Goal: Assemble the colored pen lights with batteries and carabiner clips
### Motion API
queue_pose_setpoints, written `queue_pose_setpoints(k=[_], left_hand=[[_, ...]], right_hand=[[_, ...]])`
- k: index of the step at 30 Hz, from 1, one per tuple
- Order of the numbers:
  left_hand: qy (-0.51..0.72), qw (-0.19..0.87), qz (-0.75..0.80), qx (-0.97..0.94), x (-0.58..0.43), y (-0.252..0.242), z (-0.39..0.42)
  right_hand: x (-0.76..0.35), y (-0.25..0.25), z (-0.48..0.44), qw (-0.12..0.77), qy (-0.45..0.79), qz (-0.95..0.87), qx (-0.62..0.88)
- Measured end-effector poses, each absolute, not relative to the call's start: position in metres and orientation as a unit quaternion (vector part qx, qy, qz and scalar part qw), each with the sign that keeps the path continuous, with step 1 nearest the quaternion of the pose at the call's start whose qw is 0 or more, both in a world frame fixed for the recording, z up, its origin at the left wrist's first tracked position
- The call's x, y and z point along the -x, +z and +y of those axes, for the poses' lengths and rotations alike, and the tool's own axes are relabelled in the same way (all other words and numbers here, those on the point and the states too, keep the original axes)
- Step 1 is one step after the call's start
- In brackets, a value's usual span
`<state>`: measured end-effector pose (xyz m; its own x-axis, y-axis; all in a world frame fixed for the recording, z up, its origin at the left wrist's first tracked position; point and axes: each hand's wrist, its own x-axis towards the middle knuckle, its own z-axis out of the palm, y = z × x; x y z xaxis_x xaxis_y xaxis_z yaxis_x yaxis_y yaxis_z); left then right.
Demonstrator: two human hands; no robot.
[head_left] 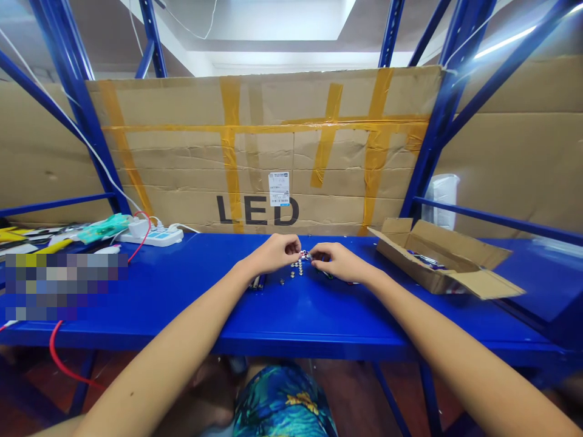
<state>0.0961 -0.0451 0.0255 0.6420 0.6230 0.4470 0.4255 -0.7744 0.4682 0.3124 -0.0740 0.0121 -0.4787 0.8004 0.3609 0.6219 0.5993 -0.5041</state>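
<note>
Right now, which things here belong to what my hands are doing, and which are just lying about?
Likely in the job:
small shiny item between left hand and right hand
loose silvery pieces
dark rods
perhaps open carton

Likely just lying about:
white power strip
turquoise bundle
red cable

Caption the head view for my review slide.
Left hand and right hand, held close together near small shiny pieces on a blue table; open cardboard box on the right.
</note>
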Motion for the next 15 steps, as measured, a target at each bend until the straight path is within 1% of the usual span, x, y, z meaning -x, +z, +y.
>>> queue_pose_setpoints(k=[2,6,12,15], left_hand=[[0.327,0.169,0.267,-0.890,-0.1001,0.0237,-0.0470],[0.324,0.164,0.250,-0.897,-0.1046,0.0203,-0.0502],[0.312,0.111,0.250,-0.910,-0.1059,0.0218,-0.0532],[0.317,0.114,0.268,-0.903,-0.1024,0.0249,-0.0517]], right_hand=[[-0.3123,0.0121,-0.0740,0.294,0.155,-0.847,0.416],[-0.3121,0.0126,-0.0744,0.301,0.159,-0.847,0.409],[-0.3125,0.0137,-0.0739,0.306,0.162,-0.842,0.414],[-0.3146,0.0144,-0.0731,0.306,0.147,-0.846,0.412]])
